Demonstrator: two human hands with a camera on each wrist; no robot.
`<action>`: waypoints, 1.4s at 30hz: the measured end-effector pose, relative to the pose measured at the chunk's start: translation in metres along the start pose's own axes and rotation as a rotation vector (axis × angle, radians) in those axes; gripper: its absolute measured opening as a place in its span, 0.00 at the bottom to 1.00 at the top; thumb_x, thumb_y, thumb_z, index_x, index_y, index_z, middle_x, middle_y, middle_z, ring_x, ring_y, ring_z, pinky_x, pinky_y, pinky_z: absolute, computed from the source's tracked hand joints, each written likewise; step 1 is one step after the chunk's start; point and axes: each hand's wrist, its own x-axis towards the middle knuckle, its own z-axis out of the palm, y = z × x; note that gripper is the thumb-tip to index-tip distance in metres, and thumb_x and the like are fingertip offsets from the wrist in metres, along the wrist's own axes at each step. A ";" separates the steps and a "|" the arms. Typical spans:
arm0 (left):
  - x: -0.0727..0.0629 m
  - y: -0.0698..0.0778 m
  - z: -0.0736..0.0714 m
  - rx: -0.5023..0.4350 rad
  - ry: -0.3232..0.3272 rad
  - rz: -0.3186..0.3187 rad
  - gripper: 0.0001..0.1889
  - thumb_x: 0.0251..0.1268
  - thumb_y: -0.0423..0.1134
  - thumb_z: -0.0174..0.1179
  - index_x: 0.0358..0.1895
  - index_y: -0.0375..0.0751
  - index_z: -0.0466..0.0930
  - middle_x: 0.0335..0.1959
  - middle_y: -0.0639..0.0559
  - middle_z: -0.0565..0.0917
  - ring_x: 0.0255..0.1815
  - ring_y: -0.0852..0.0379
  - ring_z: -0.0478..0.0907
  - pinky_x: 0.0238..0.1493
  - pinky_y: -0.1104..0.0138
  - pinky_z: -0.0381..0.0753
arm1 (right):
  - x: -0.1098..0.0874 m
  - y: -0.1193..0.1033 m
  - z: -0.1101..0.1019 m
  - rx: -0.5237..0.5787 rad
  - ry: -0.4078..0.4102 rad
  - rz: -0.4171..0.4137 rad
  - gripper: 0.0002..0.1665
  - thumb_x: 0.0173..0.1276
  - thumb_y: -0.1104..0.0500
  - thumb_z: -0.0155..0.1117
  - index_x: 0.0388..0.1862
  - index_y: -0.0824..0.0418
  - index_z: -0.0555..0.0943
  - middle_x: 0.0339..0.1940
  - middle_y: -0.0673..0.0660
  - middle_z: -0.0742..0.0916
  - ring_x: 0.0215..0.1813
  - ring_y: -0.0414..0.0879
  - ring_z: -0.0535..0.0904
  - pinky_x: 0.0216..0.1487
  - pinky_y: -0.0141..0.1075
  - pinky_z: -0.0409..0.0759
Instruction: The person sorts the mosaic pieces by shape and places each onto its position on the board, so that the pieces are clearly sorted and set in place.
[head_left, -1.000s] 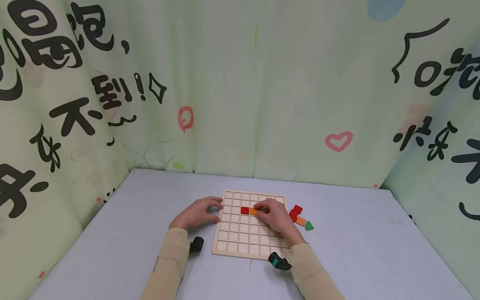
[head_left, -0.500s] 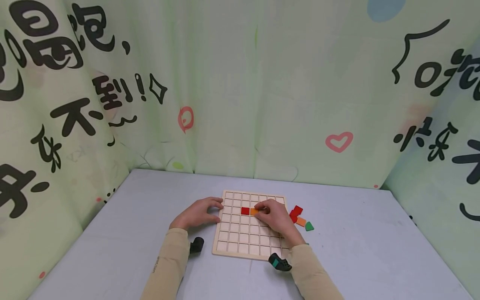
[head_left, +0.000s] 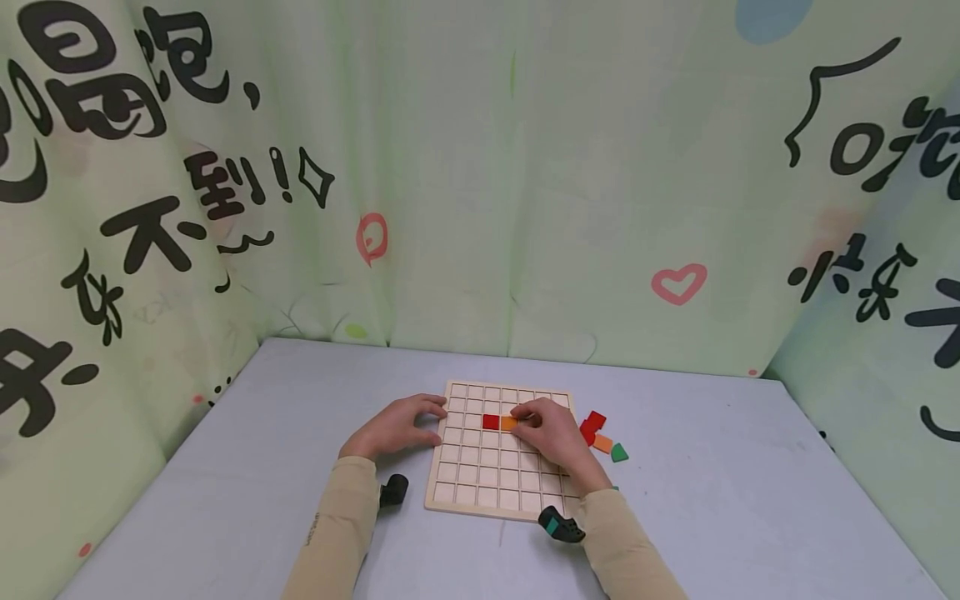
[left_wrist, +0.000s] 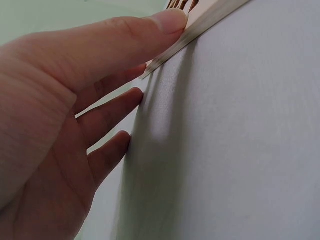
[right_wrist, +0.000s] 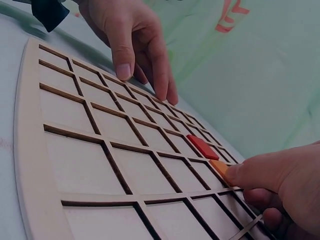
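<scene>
A wooden grid board lies on the table, its raised strips forming rows of square cells. One red square tile sits in a cell, with an orange tile directly to its right. My right hand reaches over the board and pinches the orange tile at its right side; the right wrist view has the thumb against it. At the board's left edge rests my left hand, fingers spread and lightly bent. Its thumb touches the frame in the left wrist view.
To the right of the board lie loose pieces: red tiles, an orange tile and a green piece. Black wrist devices show below both hands. A printed curtain rises behind the white table.
</scene>
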 end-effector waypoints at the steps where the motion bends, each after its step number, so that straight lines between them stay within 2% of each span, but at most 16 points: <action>1: 0.000 0.000 0.000 -0.001 -0.001 0.000 0.19 0.55 0.34 0.71 0.52 0.40 0.83 0.67 0.50 0.73 0.72 0.47 0.63 0.72 0.55 0.63 | 0.000 0.000 -0.001 0.011 0.006 0.008 0.12 0.63 0.62 0.70 0.46 0.58 0.86 0.44 0.52 0.85 0.42 0.45 0.78 0.48 0.40 0.81; 6: 0.000 0.000 0.000 -0.008 -0.003 0.003 0.19 0.56 0.34 0.71 0.52 0.39 0.83 0.68 0.49 0.73 0.72 0.46 0.62 0.72 0.54 0.63 | -0.002 0.002 -0.007 0.041 0.028 0.036 0.12 0.64 0.59 0.70 0.47 0.57 0.85 0.44 0.51 0.85 0.44 0.45 0.78 0.50 0.41 0.81; 12: 0.000 -0.001 0.000 0.004 -0.002 0.003 0.19 0.56 0.34 0.71 0.52 0.39 0.83 0.68 0.49 0.73 0.72 0.47 0.63 0.72 0.55 0.63 | -0.005 0.007 -0.020 0.013 0.043 0.027 0.15 0.65 0.57 0.69 0.50 0.58 0.85 0.47 0.53 0.84 0.46 0.47 0.80 0.47 0.39 0.82; 25: 0.001 -0.001 0.002 0.022 0.002 -0.016 0.19 0.55 0.35 0.72 0.52 0.41 0.83 0.67 0.51 0.73 0.72 0.47 0.63 0.72 0.55 0.63 | -0.022 0.033 -0.059 0.002 0.074 0.129 0.22 0.69 0.53 0.65 0.58 0.61 0.80 0.50 0.58 0.84 0.51 0.52 0.78 0.49 0.43 0.83; 29: 0.001 0.000 0.001 0.021 0.002 -0.018 0.19 0.55 0.35 0.72 0.52 0.41 0.83 0.67 0.51 0.73 0.72 0.47 0.63 0.72 0.55 0.64 | -0.025 0.041 -0.068 -0.020 0.075 0.164 0.24 0.69 0.52 0.64 0.60 0.61 0.79 0.53 0.60 0.83 0.54 0.54 0.77 0.51 0.45 0.82; 36: 0.001 0.000 0.001 0.012 0.003 -0.015 0.19 0.56 0.35 0.71 0.52 0.41 0.83 0.68 0.51 0.73 0.73 0.48 0.62 0.72 0.55 0.63 | -0.032 0.059 -0.084 -0.030 0.054 0.200 0.25 0.70 0.52 0.64 0.62 0.62 0.77 0.53 0.61 0.83 0.55 0.55 0.76 0.49 0.43 0.83; 42: 0.001 -0.001 0.002 0.015 0.001 -0.017 0.19 0.55 0.35 0.72 0.52 0.40 0.83 0.68 0.50 0.73 0.73 0.47 0.62 0.72 0.55 0.63 | -0.040 0.068 -0.092 -0.065 0.038 0.232 0.27 0.69 0.50 0.64 0.62 0.62 0.77 0.54 0.63 0.82 0.55 0.56 0.75 0.51 0.47 0.82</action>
